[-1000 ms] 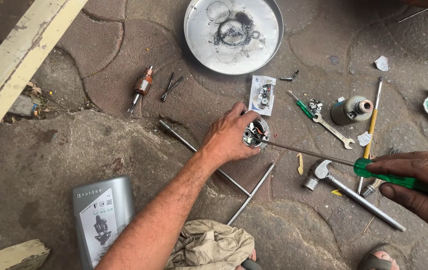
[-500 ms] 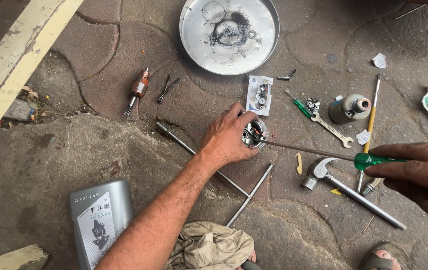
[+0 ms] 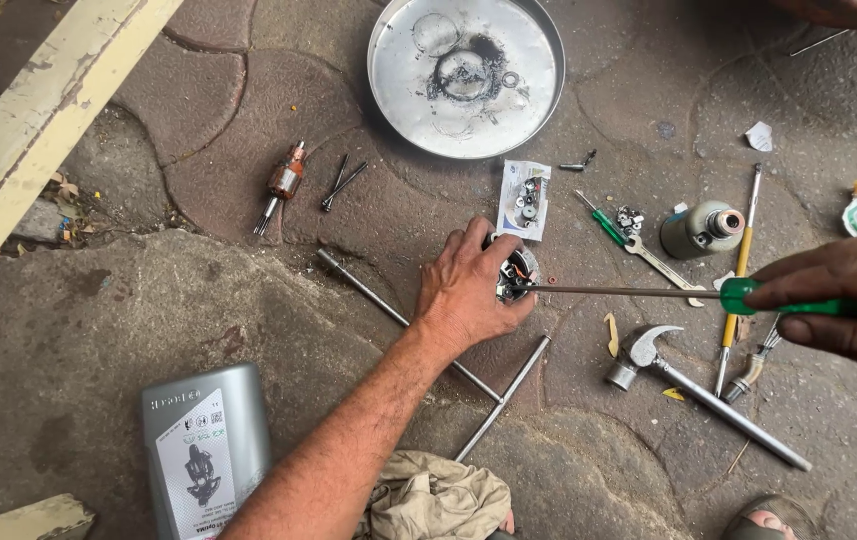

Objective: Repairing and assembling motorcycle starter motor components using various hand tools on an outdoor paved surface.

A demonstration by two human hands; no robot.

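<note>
- The left hand [image 3: 465, 295] wraps its fingers round a small round motor part [image 3: 518, 275] on the stone floor [image 3: 98, 330], holding it still.
- The part looks hard, heavy and greasy; grip its sides.
- The right hand [image 3: 843, 300] pinches a green screwdriver [image 3: 738, 296], its tip in the part.

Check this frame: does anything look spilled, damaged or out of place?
The round metal tray holds dark, greasy smears around loose rings. Tools and small parts lie scattered on the stone floor, including a hammer and a crumpled rag. Nothing looks broken.
</note>
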